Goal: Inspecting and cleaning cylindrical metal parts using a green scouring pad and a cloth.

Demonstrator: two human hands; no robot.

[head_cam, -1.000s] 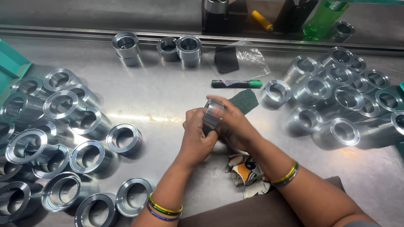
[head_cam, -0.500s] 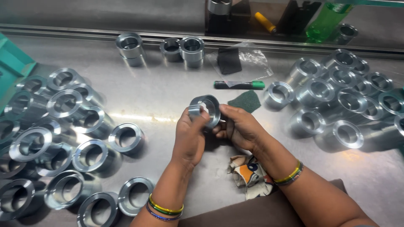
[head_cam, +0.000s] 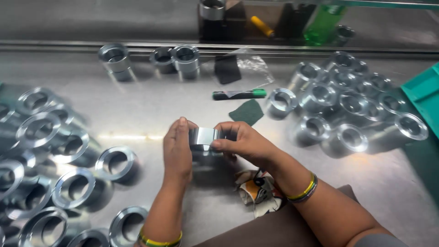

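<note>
1. Hands first: I see my left hand (head_cam: pixel 177 148) and right hand (head_cam: pixel 241 142) both clamped on one metal sleeve (head_cam: pixel 203 138), held between them just above the steel table (head_cam: pixel 151 98), at picture centre.
2. At 12 o'clock from the sleeve lies one black marker with a green cap (head_cam: pixel 239 94); one dark green abrasive pad (head_cam: pixel 247 111) lies just below it.
3. At 11 o'clock, along the far edge, I count three upright sleeves (head_cam: pixel 114 57).
4. At 9 o'clock sits a crowded pile of flanged rings (head_cam: pixel 68 146); I count roughly a dozen, some cut off by the frame.
5. At 2 o'clock is a second cluster of sleeves (head_cam: pixel 340 96), about a dozen, touching one another.
6. At 5 o'clock, one crumpled cloth (head_cam: pixel 256 192) lies under my right wrist.
7. At 3 o'clock, one teal tray (head_cam: pixel 423 91) shows at the edge.
</note>
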